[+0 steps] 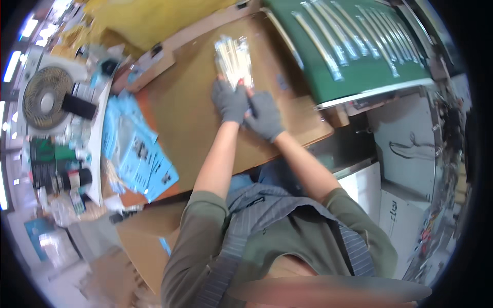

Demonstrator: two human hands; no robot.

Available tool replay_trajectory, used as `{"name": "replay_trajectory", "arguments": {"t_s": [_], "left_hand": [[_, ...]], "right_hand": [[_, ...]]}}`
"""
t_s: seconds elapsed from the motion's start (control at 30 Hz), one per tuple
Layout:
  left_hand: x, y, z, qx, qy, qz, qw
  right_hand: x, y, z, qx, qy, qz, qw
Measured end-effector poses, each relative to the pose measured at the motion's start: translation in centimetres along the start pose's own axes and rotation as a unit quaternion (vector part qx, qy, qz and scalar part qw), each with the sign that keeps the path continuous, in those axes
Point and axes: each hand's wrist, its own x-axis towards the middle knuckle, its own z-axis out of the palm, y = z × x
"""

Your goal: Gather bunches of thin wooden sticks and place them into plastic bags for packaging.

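A bundle of pale wooden sticks in clear wrappers (233, 56), which look like packed chopsticks, points away from me over the brown work table. My left hand (229, 102), in a grey glove with bare fingertips, is closed around the bundle's near end. Close against it, my right hand (264, 117) in a matching glove has its fingers curled at the same end. The lower tip of the bundle is hidden by both hands. On the green conveyor belt (344, 87) at the far right lie several more wrapped sticks (321, 46), side by side.
The brown table board (190, 102) spreads beneath my hands. Blue printed plastic bags (136, 154) are stacked at its left. Beyond them a fan (47, 97) and a dark phone-like slab (79, 106) stand on a white shelf. Yellow sheeting (138, 20) lies at the back.
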Motion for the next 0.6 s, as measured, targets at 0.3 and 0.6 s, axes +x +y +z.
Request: {"name": "replay_trajectory", "arguments": {"t_s": [0.3,0.6], "left_hand": [[-1.1,-3.5,-6.3,-0.044,-0.006,0.078,0.996],[-1.6,-8.2,-7.3,0.084,0.038,0.194,0.977]], "right_hand": [[-5.9,-0.6,-5.9,-0.074,0.051,-0.002,0.996],[-9.6,-0.6,-5.9,-0.198,0.025,0.011,0.98]]}}
